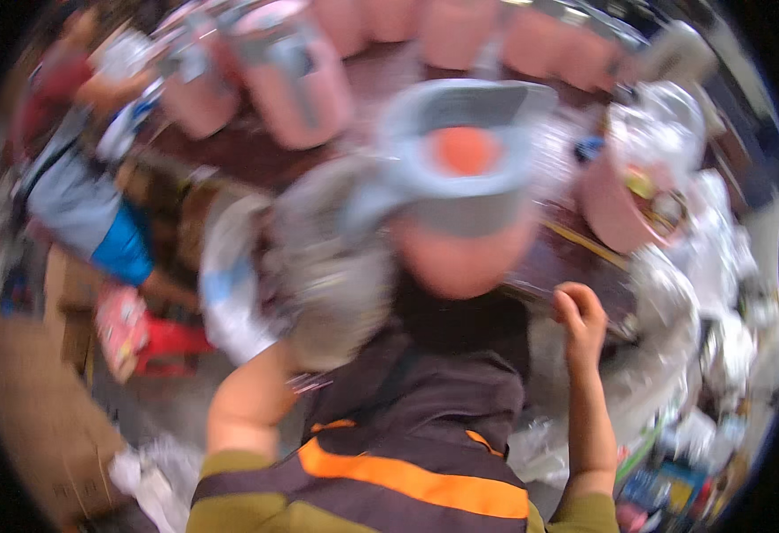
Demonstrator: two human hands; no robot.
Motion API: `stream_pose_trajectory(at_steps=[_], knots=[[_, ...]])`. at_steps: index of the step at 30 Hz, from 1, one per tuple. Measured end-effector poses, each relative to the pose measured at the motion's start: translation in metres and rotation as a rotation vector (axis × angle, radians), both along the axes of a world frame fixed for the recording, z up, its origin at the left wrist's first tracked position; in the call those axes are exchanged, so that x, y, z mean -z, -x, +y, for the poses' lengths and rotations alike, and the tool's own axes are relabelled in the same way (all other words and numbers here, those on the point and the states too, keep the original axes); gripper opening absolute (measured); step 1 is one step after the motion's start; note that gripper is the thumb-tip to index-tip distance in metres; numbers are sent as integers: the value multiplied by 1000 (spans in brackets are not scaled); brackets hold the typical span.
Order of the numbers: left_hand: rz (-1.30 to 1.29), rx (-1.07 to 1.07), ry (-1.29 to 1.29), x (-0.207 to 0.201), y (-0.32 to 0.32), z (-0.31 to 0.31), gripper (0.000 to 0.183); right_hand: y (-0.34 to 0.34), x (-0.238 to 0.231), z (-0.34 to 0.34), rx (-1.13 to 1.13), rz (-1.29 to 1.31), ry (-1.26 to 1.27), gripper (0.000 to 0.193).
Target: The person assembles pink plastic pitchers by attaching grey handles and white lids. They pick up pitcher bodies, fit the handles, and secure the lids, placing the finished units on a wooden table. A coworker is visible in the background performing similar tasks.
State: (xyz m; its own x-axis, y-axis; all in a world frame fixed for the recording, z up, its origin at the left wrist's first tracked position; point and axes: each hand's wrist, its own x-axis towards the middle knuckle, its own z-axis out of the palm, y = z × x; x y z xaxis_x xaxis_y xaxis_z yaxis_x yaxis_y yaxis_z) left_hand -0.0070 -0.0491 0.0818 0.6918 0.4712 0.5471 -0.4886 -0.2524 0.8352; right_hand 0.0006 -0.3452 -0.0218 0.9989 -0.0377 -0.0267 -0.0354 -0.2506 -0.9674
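Observation:
Directly in front of me is a pink jug (pixel 469 253) with a grey-blue top, a spout to the right and a handle at the lower left. A round orange-red patch shows in its top. A blurred, see-through plastic bag (pixel 332 275) is beside the handle. My left hand (pixel 281 351) reaches into this blur; its fingers are hidden, and I cannot tell whether they grip the bag or the jug. To the right of the jug and apart from it, my right hand (pixel 582 313) is raised with curled fingers and nothing visible in them.
More pink and grey jugs (pixel 296 89) line the far side of the dark red table (pixel 381 84). A pink tub (pixel 620 209) with small items stands right, among clear plastic bags (pixel 718 240). At left are another person (pixel 79 195), a red stool (pixel 172 346) and cardboard (pixel 34 417).

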Motion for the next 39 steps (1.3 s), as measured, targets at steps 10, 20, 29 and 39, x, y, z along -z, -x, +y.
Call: stream_pose_trajectory(at_steps=[10, 20, 29, 39], knots=[[-196, 197, -220, 56, -36, -20, 49, -31, 36, 46, -247, -135, 99, 12], [1170, -326, -376, 393, 58, 227, 43, 21, 24, 76, -319, 257, 215, 9], [1737, 17, -490, 466, 119, 247, 64, 35, 18, 87, -318, 340, 290, 12], [1643, 80, -498, 439, 146, 259, 56, 38, 30, 107, -420, 329, 289, 12]])
